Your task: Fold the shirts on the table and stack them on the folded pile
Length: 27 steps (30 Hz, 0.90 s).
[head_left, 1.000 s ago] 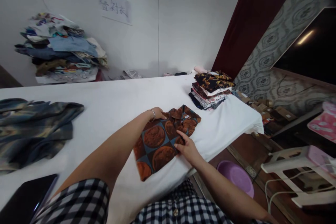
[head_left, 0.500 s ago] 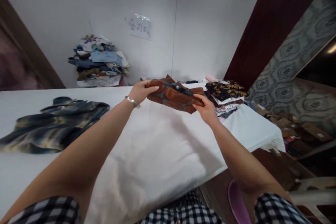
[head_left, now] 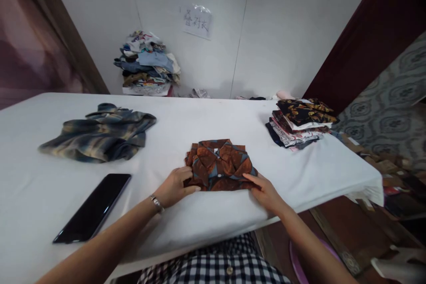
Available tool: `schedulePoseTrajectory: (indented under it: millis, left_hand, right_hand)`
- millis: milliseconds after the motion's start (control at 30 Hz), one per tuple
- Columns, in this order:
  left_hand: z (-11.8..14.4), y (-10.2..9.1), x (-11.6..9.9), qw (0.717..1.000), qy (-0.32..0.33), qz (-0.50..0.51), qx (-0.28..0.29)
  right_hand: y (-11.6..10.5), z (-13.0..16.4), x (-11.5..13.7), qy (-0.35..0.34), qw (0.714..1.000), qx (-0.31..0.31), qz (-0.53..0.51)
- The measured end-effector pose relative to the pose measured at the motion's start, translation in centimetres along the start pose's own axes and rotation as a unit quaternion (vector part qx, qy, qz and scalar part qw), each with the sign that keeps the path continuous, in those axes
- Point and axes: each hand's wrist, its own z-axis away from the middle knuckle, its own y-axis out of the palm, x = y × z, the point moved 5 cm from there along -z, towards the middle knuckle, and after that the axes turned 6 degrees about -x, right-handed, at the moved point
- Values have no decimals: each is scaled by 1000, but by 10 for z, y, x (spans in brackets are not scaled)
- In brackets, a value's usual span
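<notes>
Item 1: a crumpled blue-and-tan streaked shirt (head_left: 100, 139), laid loose on the left half of the white cloth-covered table (head_left: 206, 222), well apart from the hands.

Item 2: a flat black rectangular phone (head_left: 93, 207), placed screen-up near the front edge, left of the left forearm.

Item 3: a tall heap of mixed unfolded garments (head_left: 147, 64), stacked against the wall beyond the far edge; a taped paper sign with handwriting (head_left: 197, 21) is fixed to the wall just right of it.

Item 4: the left hand (head_left: 175, 186), marked by a thin silver bracelet (head_left: 155, 203) at the wrist; its fingers are curled narrowly against the left front corner of the folded shirt, thumb pressed on top.

Item 5: a folded rust-brown shirt with blue-grey pattern (head_left: 219, 165), collar uppermost, lying flat on the table near the middle of the front edge, between the two hands.

Item 6: the right hand (head_left: 266, 191), laid flat and open, fingertips touching the shirt's right front corner; nothing is gripped.

Item 7: a neat stack of folded patterned shirts (head_left: 301, 122), topped by a black-and-gold one, set near the right edge.
</notes>
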Motion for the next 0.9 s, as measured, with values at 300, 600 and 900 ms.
schedulePoseTrajectory:
  millis: [300,600,900]
  left_hand:
    - [-51,0,30,951,-300,60,-44]
    - [-64,5,34,970,-231,25,-73]
    - [-33,-19,48,934,-343,-44,-89]
  right_hand:
    - [-16,-67,-6,147,977,-144,-54]
    - [17,-88,2,83,985,-92,119]
    - [-7,-42,29,16,982,-163,93]
